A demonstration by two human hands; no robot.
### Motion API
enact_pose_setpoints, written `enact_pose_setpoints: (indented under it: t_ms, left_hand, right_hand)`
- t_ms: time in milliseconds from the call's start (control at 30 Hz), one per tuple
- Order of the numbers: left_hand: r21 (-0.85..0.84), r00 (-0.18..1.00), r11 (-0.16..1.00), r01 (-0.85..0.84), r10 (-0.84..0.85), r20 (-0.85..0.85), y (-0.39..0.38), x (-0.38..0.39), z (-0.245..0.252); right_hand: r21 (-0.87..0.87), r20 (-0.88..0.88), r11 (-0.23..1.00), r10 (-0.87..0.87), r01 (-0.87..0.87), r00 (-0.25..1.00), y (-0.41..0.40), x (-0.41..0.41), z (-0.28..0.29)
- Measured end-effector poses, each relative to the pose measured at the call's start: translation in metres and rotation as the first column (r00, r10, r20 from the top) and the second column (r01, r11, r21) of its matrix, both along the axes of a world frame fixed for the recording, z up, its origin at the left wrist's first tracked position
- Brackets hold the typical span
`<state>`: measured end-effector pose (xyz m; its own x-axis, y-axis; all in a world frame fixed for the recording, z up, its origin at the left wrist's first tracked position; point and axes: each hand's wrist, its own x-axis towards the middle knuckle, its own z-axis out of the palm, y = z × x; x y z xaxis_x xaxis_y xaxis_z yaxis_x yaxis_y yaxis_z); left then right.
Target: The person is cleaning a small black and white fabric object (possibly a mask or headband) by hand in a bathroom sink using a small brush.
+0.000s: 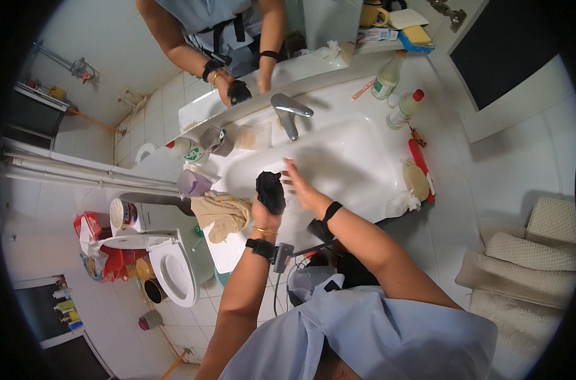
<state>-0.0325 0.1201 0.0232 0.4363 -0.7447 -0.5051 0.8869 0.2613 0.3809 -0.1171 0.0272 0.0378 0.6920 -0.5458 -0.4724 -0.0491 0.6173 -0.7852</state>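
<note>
My left hand [267, 213] holds a bunched-up black cloth [270, 192] over the left part of a white washbasin [364, 156]. The cloth hides most of its fingers. Just to the right, my right hand [301, 187] is held flat with the fingers apart, near the cloth but holding nothing. Behind both hands stands a chrome single-lever faucet [290, 116]; no water is seen running from it. A beige towel [223, 213] lies on the counter beside my left hand. Both wrists wear black bands.
Left of the basin stand a purple cup [194, 184], a grey cup [216, 141] and a white bottle [193, 151]. Bottles [404, 110], a red-handled brush [417, 154] and crumpled white plastic [402, 203] line the right side. A mirror spans the back; a toilet [174, 273] is at left.
</note>
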Motion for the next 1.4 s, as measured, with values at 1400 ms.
enact_pose_setpoints:
  t_ms: [1400]
  left_hand:
    - [0.161,0.976,0.976,0.146,-0.115,-0.183,0.06,0.009,0.046]
  right_hand:
    - [-0.255,-0.896,0.42,0.237,-0.871,0.376,0.01,-0.046,-0.083]
